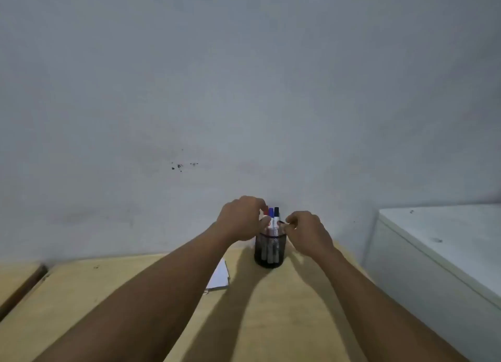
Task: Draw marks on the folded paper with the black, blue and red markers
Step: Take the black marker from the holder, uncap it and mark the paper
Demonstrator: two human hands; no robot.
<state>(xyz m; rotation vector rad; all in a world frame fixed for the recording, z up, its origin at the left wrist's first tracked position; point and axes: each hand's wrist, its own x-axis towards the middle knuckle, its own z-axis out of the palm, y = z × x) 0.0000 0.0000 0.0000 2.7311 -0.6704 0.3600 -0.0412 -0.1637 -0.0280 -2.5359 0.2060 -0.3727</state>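
Note:
A black mesh pen holder (pixel 268 253) stands on the wooden table (pixel 271 321) near the wall. Three markers stand upright in it: red (pixel 266 212), blue (pixel 271 215) and black (pixel 276 215). My left hand (pixel 240 218) reaches in from the left, with its thumb and fingers pinched around the red marker's top. My right hand (pixel 307 231) is at the holder's right side, fingers curled close to the rim and the black marker; I cannot tell whether they grip anything. The white folded paper (pixel 220 276) lies left of the holder, partly hidden under my left forearm.
A grey-white wall rises directly behind the holder. A white cabinet or box (pixel 439 253) stands to the right of the table, higher than its top. A gap (pixel 24 288) splits the wooden surface at the far left.

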